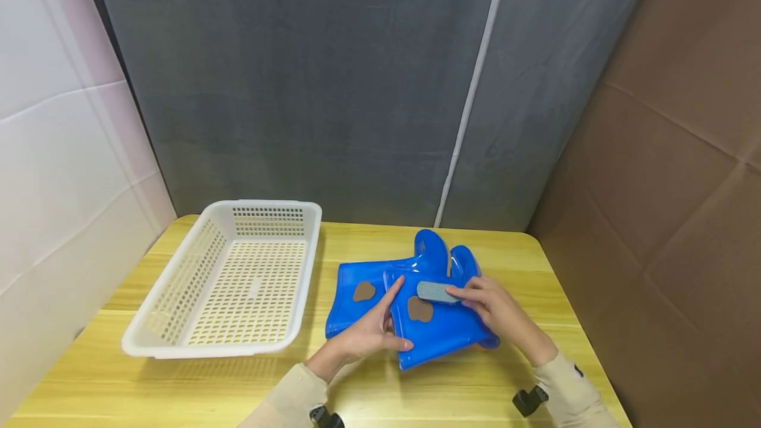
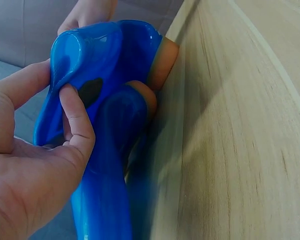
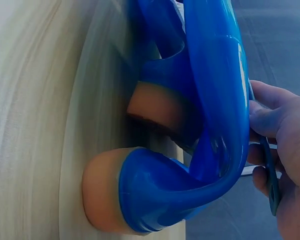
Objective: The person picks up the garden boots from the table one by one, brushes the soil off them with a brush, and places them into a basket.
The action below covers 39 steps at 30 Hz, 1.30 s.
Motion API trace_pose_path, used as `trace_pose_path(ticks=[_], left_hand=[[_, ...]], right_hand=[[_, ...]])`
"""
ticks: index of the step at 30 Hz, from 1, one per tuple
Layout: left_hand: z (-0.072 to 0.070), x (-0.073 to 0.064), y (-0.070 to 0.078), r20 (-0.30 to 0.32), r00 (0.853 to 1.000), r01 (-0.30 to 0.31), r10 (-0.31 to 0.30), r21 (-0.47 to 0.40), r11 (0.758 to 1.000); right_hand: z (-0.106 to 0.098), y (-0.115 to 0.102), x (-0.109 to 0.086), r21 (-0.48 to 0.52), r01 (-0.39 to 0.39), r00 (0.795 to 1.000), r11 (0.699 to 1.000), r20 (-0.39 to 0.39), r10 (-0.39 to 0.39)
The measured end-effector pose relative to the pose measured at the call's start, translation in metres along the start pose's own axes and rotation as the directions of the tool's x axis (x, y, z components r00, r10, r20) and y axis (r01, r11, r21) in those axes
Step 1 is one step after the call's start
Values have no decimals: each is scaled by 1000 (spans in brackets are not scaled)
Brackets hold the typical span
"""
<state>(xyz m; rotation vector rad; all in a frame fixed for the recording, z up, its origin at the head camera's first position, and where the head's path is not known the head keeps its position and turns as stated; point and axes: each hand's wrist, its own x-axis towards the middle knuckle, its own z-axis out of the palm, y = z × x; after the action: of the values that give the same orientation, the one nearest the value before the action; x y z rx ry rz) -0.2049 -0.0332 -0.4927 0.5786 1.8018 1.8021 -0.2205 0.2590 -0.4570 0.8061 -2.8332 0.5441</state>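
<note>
Two blue rain boots lie on their sides on the table in the head view. My left hand (image 1: pixel 370 334) grips the nearer boot (image 1: pixel 442 342) by its shaft opening, thumb and fingers spread across the rim. A brown patch (image 1: pixel 420 309) marks this boot's shaft. Against that shaft, just above the patch, rests a grey scrubbing brush (image 1: pixel 433 292), which my right hand (image 1: pixel 492 306) holds by its handle (image 3: pixel 271 185). Behind it, the farther boot (image 1: pixel 351 312) has a similar brown spot (image 1: pixel 364 291) and is partly covered. Orange soles (image 3: pixel 102 192) show in both wrist views.
A white perforated plastic basket (image 1: pixel 312 249) stands at the left on the wooden table (image 1: pixel 208 388). A grey curtain (image 1: pixel 297 84) hangs behind, with a white panel (image 1: pixel 59 150) at the left and a brown one (image 1: pixel 672 216) at the right.
</note>
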Motion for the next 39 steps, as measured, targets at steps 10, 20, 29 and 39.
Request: trace_pose_path(ticks=[10,20,29,39], left_hand=[[1,0,0,-5,1000,-3,3,-6,1000],[0,-1,0,1,1000,-4,4,-14,1000],[-1,0,-1,-1,1000,-1,1,26,1000],[-1,0,2,-6,1000,-2,3,43,999]], right_hand=[[-2,3,-7,14,78,995,997,56,-79],[-11,1,-14,40,85,986,996,143,-90],[-16,0,-22,151,57,981,987,175,-84],[-19,0,-19,245,-60,992,968,119,31]])
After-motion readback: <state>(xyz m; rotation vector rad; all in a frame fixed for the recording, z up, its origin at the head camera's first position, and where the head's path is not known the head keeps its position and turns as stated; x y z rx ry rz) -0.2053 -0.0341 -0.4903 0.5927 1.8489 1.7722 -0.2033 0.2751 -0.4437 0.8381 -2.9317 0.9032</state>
